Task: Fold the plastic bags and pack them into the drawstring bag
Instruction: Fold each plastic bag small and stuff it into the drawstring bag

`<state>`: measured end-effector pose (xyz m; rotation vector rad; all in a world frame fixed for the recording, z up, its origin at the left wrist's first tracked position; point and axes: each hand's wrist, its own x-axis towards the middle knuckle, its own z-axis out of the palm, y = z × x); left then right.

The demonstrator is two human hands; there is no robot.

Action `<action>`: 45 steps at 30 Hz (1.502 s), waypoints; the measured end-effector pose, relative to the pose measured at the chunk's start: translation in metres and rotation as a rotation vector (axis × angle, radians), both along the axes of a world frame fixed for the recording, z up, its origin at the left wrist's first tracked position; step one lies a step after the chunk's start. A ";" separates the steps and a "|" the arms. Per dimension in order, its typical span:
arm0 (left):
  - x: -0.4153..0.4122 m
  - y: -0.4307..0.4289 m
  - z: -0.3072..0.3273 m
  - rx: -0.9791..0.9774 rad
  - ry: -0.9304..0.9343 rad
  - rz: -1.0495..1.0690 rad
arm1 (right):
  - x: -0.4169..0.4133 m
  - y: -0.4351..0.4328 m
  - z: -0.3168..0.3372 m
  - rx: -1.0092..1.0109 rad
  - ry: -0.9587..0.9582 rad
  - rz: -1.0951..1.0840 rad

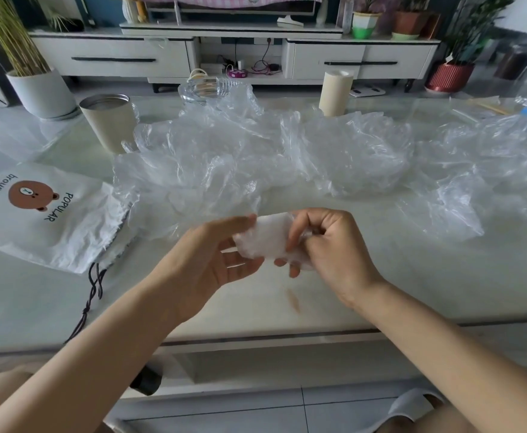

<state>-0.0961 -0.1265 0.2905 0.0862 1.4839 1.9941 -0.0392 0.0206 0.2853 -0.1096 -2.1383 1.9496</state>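
A small folded wad of clear plastic bag point(263, 237) is held just above the table between both hands. My left hand point(215, 260) cups it from the left, thumb on top and fingers underneath. My right hand point(328, 245) pinches its right end with curled fingers. Several loose, crumpled clear plastic bags point(256, 151) lie spread across the table behind the hands. The white drawstring bag point(53, 220) with a brown bear print lies flat at the left, its dark cord point(92, 295) trailing toward the table's front edge.
A beige metal cup point(112, 123) stands at the back left, a glass dish point(203, 89) behind the bags, a cream cylinder point(335, 92) at the back right. The pale table point(412, 276) ends just below my forearms. Potted plants and a TV cabinet stand beyond.
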 end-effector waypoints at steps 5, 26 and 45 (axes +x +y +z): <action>-0.004 -0.005 -0.004 -0.085 0.176 0.108 | 0.001 0.001 0.004 0.164 -0.002 0.128; -0.007 -0.028 0.009 -0.137 0.320 0.058 | -0.007 -0.023 0.006 0.343 -0.005 0.255; -0.067 -0.127 -0.040 -1.420 0.800 0.208 | -0.049 -0.095 -0.004 0.032 -0.021 0.349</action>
